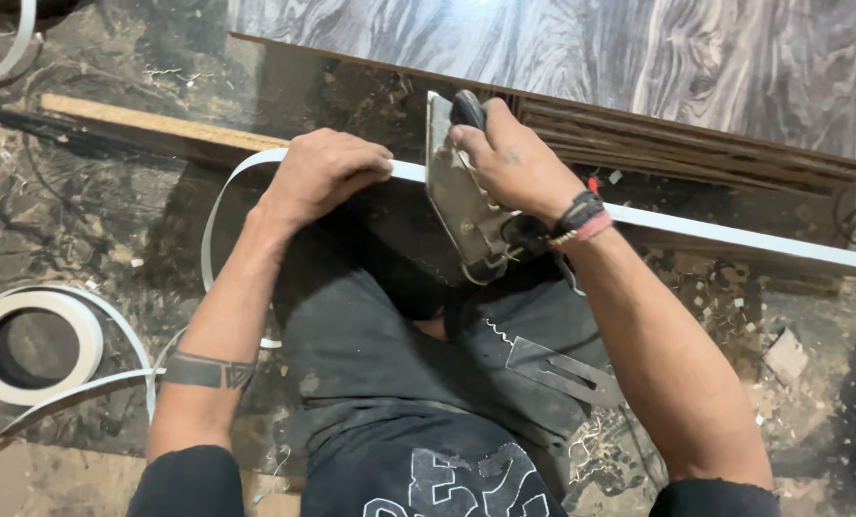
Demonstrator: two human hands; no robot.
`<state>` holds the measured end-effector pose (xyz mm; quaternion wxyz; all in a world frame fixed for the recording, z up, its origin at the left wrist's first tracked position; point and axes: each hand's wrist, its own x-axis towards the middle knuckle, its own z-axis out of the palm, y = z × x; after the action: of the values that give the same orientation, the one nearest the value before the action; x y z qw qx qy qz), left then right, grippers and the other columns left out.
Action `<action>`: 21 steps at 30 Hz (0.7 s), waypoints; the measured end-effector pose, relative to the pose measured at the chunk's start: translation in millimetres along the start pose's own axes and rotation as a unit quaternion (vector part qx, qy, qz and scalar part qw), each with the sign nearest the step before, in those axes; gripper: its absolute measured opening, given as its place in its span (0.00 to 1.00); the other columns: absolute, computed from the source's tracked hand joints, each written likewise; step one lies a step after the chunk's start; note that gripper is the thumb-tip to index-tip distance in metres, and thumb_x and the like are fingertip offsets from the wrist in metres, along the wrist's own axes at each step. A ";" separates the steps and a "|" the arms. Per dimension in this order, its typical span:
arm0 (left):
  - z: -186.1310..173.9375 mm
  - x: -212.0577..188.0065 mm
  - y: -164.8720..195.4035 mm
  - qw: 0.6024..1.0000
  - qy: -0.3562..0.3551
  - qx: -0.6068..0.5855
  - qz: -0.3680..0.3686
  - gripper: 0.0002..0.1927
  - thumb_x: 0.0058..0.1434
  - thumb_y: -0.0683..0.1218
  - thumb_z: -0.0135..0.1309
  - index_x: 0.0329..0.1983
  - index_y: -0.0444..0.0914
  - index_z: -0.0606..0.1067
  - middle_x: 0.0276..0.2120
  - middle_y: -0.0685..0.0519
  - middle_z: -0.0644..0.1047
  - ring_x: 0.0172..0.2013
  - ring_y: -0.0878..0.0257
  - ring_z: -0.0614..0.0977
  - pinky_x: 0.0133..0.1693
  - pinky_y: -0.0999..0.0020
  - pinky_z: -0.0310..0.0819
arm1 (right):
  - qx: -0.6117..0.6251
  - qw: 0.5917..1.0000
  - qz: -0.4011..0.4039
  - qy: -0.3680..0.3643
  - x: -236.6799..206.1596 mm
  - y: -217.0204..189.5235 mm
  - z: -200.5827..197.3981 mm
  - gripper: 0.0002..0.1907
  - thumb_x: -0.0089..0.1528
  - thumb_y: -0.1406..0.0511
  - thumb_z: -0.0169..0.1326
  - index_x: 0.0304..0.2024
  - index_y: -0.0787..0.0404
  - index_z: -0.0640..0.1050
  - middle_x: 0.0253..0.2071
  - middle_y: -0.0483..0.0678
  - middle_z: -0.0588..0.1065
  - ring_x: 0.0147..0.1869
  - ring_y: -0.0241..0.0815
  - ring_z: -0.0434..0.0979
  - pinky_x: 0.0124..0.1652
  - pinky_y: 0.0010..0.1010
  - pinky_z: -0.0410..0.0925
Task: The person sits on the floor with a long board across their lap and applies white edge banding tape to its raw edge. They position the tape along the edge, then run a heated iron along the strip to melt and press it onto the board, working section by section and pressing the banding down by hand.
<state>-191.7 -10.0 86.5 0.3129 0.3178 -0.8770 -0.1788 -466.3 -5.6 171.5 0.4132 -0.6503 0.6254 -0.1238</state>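
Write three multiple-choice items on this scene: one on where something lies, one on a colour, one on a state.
1. Where does the tape roll lie?
A. on the floor beside the person's left arm
B. on top of the wood-grain board
C. in the right hand

2. What colour is the edge band along the panel's edge?
A. red
B. white
C. green

3. What is the right hand doing?
A. hanging free
B. resting flat on the floor
C. gripping the iron by its handle

Answers:
1 A, the roll sits low at the picture's left, beside the left forearm.
2 B, the strip runs white along the edge, right of the iron.
3 C, its fingers wrap the dark handle, while the left hand presses on the band.
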 end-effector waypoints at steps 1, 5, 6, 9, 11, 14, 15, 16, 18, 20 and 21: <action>0.2 -0.2 0.3 1.000 0.002 -0.005 -0.002 0.06 0.62 0.45 0.63 0.40 0.41 0.80 0.44 0.54 0.84 0.45 0.56 0.85 0.45 0.61 0.78 | -0.002 1.000 -0.005 0.004 -5.0 7.2 -5.3 0.21 0.70 0.53 0.47 0.47 0.65 0.67 0.27 0.51 0.74 0.28 0.41 0.75 0.30 0.35 0.69; 0.1 -1.1 2.3 1.000 -0.002 0.002 0.001 0.05 0.62 0.44 0.63 0.40 0.41 0.80 0.44 0.54 0.84 0.45 0.55 0.85 0.45 0.61 0.78 | 0.093 0.993 0.076 -0.004 -35.4 53.0 -41.1 0.16 0.69 0.56 0.47 0.51 0.59 0.68 0.29 0.41 0.70 0.28 0.33 0.68 0.27 0.29 0.65; 0.1 -1.3 3.2 1.000 -0.004 0.004 -0.002 0.06 0.62 0.44 0.63 0.40 0.41 0.80 0.44 0.54 0.84 0.45 0.55 0.85 0.45 0.61 0.77 | 0.077 0.993 0.085 0.012 -44.8 67.9 -53.7 0.14 0.69 0.56 0.47 0.50 0.58 0.70 0.31 0.38 0.70 0.30 0.30 0.68 0.28 0.26 0.66; 0.0 -1.7 5.8 1.000 -0.009 0.010 -0.009 0.06 0.61 0.44 0.64 0.41 0.41 0.80 0.44 0.54 0.84 0.45 0.55 0.84 0.45 0.61 0.77 | 0.178 0.977 0.117 0.032 -76.3 118.3 -91.7 0.12 0.70 0.58 0.46 0.49 0.58 0.70 0.30 0.37 0.66 0.28 0.29 0.63 0.26 0.24 0.62; 0.5 -1.3 7.5 1.000 -0.015 0.009 -0.012 0.07 0.61 0.44 0.64 0.41 0.41 0.80 0.45 0.54 0.84 0.45 0.55 0.84 0.45 0.62 0.77 | 0.231 0.954 0.178 0.069 -100.4 156.3 -116.7 0.10 0.71 0.58 0.47 0.47 0.57 0.71 0.28 0.37 0.64 0.27 0.29 0.61 0.25 0.25 0.60; 2.1 0.8 9.9 1.000 -0.021 0.002 -0.005 0.07 0.62 0.43 0.63 0.43 0.41 0.80 0.46 0.54 0.83 0.47 0.56 0.84 0.48 0.62 0.77 | 0.261 0.921 0.253 0.140 -132.1 217.2 -158.8 0.10 0.71 0.58 0.48 0.42 0.57 0.72 0.25 0.38 0.64 0.25 0.30 0.61 0.25 0.26 0.59; 3.2 1.7 10.8 1.000 -0.024 0.008 -0.009 0.07 0.62 0.43 0.63 0.42 0.40 0.80 0.46 0.54 0.83 0.46 0.56 0.84 0.47 0.61 0.77 | 0.256 0.918 0.254 0.165 -140.6 238.3 -172.8 0.11 0.72 0.58 0.49 0.41 0.57 0.71 0.25 0.38 0.63 0.24 0.30 0.60 0.24 0.27 0.58; 4.2 2.6 11.5 0.999 -0.026 0.013 -0.013 0.07 0.62 0.43 0.63 0.42 0.40 0.80 0.46 0.53 0.84 0.46 0.56 0.84 0.47 0.61 0.77 | 0.250 0.915 0.255 0.189 -147.8 259.3 -185.6 0.11 0.72 0.58 0.50 0.41 0.57 0.69 0.25 0.38 0.62 0.23 0.30 0.59 0.23 0.27 0.58; 6.9 3.7 13.9 0.999 -0.032 0.019 -0.023 0.06 0.62 0.43 0.63 0.41 0.40 0.80 0.45 0.53 0.84 0.46 0.55 0.85 0.47 0.61 0.77 | 0.229 0.907 0.258 0.241 -174.7 300.5 -202.2 0.12 0.72 0.58 0.52 0.40 0.57 0.69 0.24 0.38 0.63 0.22 0.31 0.58 0.23 0.28 0.57; 7.5 3.5 15.7 0.998 -0.033 0.024 -0.039 0.05 0.63 0.44 0.64 0.39 0.40 0.80 0.44 0.53 0.84 0.45 0.55 0.85 0.45 0.61 0.77 | 0.194 0.901 0.257 0.291 -198.5 335.9 -212.4 0.11 0.72 0.58 0.52 0.42 0.58 0.71 0.23 0.39 0.64 0.22 0.31 0.60 0.23 0.29 0.58; 8.5 3.7 16.4 0.998 -0.030 0.020 -0.042 0.05 0.63 0.43 0.64 0.40 0.39 0.80 0.45 0.53 0.84 0.45 0.55 0.85 0.46 0.61 0.77 | 0.170 0.905 0.239 0.308 -214.8 351.5 -210.3 0.11 0.72 0.59 0.53 0.42 0.61 0.72 0.23 0.40 0.66 0.23 0.32 0.61 0.24 0.30 0.58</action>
<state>-206.9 0.5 90.2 0.2720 0.3556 -0.8752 -0.1834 -898.9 154.0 136.7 0.3212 -0.3309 0.8277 -0.3197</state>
